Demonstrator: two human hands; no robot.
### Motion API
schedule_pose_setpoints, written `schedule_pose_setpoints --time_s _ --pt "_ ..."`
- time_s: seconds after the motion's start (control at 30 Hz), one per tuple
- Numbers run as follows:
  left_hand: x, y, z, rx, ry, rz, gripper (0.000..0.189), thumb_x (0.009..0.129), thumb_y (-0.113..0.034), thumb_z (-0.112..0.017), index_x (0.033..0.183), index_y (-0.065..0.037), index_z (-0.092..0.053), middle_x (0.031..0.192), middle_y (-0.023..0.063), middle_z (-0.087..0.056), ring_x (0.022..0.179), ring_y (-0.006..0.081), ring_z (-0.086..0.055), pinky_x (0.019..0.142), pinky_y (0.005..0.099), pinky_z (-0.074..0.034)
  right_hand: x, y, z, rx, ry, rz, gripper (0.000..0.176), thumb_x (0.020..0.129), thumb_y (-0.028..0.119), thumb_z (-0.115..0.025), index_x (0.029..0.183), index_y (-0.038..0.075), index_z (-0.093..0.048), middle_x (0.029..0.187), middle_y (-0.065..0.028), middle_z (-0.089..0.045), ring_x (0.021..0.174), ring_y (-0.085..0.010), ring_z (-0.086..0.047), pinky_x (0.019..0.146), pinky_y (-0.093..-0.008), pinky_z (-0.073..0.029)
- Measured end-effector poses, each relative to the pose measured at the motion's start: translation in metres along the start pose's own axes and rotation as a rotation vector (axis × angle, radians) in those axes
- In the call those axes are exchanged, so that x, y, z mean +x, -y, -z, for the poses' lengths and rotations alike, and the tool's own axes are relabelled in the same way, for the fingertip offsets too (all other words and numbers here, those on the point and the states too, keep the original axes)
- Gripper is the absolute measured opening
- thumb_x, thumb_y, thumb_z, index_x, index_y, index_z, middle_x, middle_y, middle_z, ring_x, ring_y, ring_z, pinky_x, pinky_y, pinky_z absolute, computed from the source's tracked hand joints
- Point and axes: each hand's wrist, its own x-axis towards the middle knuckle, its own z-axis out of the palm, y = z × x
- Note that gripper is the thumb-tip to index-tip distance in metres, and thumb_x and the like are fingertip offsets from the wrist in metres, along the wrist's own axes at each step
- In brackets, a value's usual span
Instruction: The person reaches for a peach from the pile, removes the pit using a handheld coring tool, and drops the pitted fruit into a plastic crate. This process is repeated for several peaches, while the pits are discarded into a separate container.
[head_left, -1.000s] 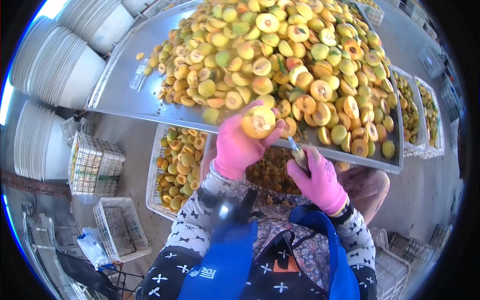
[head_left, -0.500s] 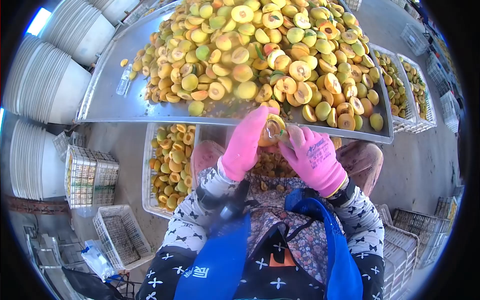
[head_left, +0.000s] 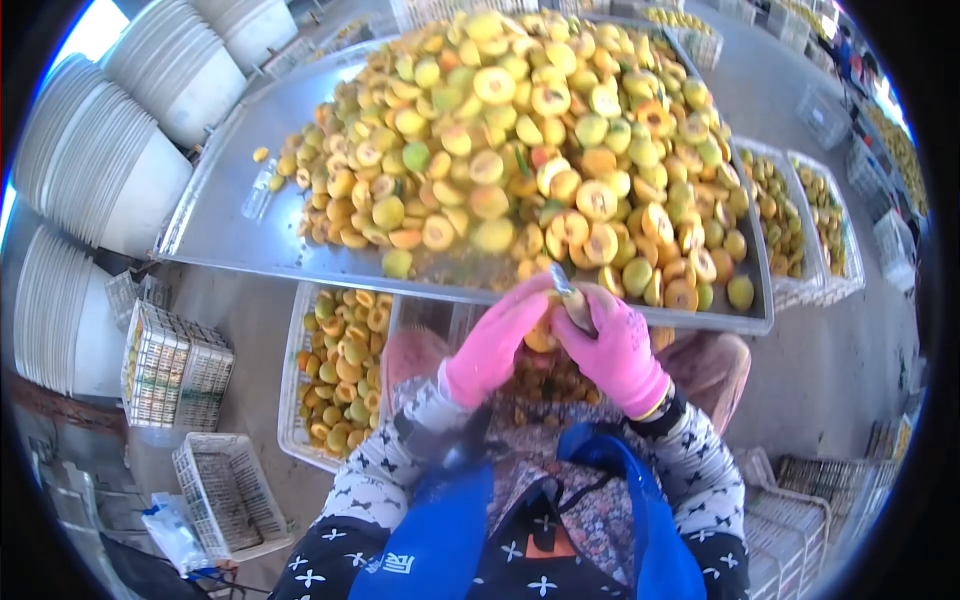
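Both hands wear pink gloves and meet just below the front edge of a metal tray (head_left: pixel 225 250). My left hand (head_left: pixel 500 340) is closed around a yellow-orange fruit (head_left: pixel 541 335), which shows between the hands. In my right hand (head_left: pixel 615 350) is a small tool with a metal tip (head_left: pixel 568 292), pointing up and to the left. The fingers of the right hand are bent round its handle and lie close to the fruit. A large heap of halved and whole fruit (head_left: pixel 490 170) covers much of the tray.
A crate of fruit halves (head_left: pixel 290 420) stands below the tray at left. Two more fruit crates (head_left: pixel 820 290) are at right. An empty crate (head_left: pixel 265 545), stacked crates (head_left: pixel 165 365) and stacked white tubs (head_left: pixel 90 160) lie left. A plastic bottle (head_left: pixel 259 192) rests on the tray.
The tray and its heap appear lower in the view. The hands have drawn closer together, the right one has turned, and its tool now shows, while the fruit's cut face is no longer visible.
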Motion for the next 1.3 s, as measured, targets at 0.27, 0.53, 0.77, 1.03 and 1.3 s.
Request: schedule_pose_setpoints --time_s 0.27,0.53,0.77,1.03,1.3 --pt "0.013 0.034 -0.003 0.239 -0.162 -0.348 0.035 0.104 -0.026 -0.047 0.131 -0.006 -0.053 0.112 0.0062 -0.063 0.094 0.0160 -0.062 0.078 0.0293 -0.054 0.000 -0.014 -0.017 -0.129 0.071 0.129 0.020 0.086 0.026 -0.070 0.094 0.009 -0.063 0.075 -0.0145 -0.065 0.071 -0.0361 -0.065 0.062 -0.0441 -0.052" --pt "0.015 0.004 0.015 -0.023 -0.154 -0.125 0.047 0.107 -0.042 -0.034 0.131 -0.005 -0.050 0.108 0.0099 -0.065 0.097 0.0201 -0.067 0.076 0.0314 -0.057 -0.005 -0.002 -0.003 -0.290 0.108 0.219 0.026 0.083 0.018 -0.071 0.101 0.004 -0.058 0.079 -0.0147 -0.064 0.071 -0.0363 -0.065 0.061 -0.0444 -0.051" --pt "0.020 0.022 0.020 0.597 -0.166 -0.515 0.033 0.101 -0.028 -0.052 0.122 -0.002 -0.056 0.110 0.0126 -0.066 0.101 0.0218 -0.065 0.083 0.0350 -0.056 -0.005 -0.007 -0.009 -0.460 0.243 0.112 0.027 0.085 0.023 -0.067 0.103 0.006 -0.057 0.089 -0.0134 -0.065 0.081 -0.0335 -0.067 0.073 -0.0443 -0.050" --pt "0.014 0.017 0.017 0.903 -0.116 -0.604 0.030 0.087 -0.011 -0.063 0.114 0.002 -0.061 0.109 0.0149 -0.064 0.093 0.0264 -0.064 0.079 0.0339 -0.053 -0.017 -0.025 -0.013 -0.208 0.368 0.112 0.026 0.083 0.020 -0.065 0.098 0.005 -0.049 0.083 -0.0152 -0.062 0.073 -0.0369 -0.064 0.061 -0.0447 -0.050" --pt "0.007 0.028 0.010 0.504 -0.187 -0.238 0.028 0.091 -0.014 -0.059 0.113 0.003 -0.061 0.108 0.0173 -0.067 0.097 0.0275 -0.065 0.084 0.0351 -0.053 -0.034 -0.037 -0.023 -0.320 0.360 0.102 0.025 0.085 0.019 -0.064 0.097 0.005 -0.048 0.081 -0.0181 -0.060 0.071 -0.0397 -0.063 0.062 -0.0483 -0.049"
